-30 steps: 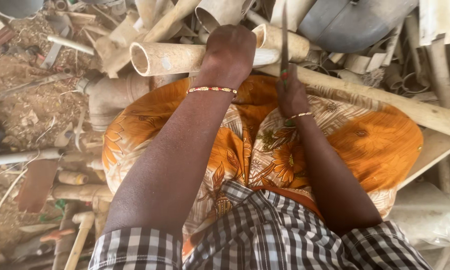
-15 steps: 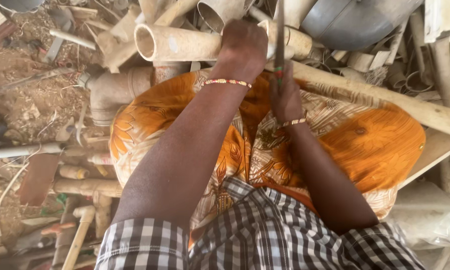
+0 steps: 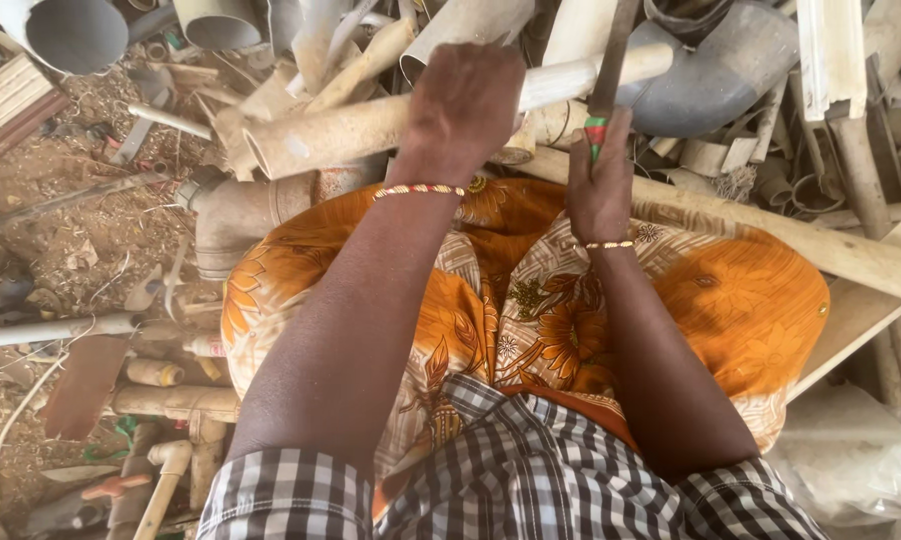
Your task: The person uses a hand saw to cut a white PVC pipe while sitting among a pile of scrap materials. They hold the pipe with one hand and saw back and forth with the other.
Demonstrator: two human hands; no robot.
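Pipe point(image 3: 371, 128), dusty beige plastic, lies roughly level across the far middle of the scene, open end pointing left, resting on a heap of other pipe offcuts. We note the left hand point(image 3: 463, 108) laid over the top of this pipe, fingers clenched around it and pressing down. The right hand point(image 3: 599, 185) is just to the right, fingers closed on the red-and-green handle of a saw point(image 3: 611, 70), whose thin blade rises far from the hand and meets the pipe close to the left hand. We cannot tell how deep the blade sits in the pipe. Both wrists carry thin beaded bracelets. Near the camera we see orange floral cloth point(image 3: 741, 310) over the lap and checked sleeves. A grey pipe elbow point(image 3: 721, 70) lies far right; a pale wooden batten point(image 3: 821, 245) runs diagonally at right. Bare earth point(image 3: 51, 240) with scraps shows at left.
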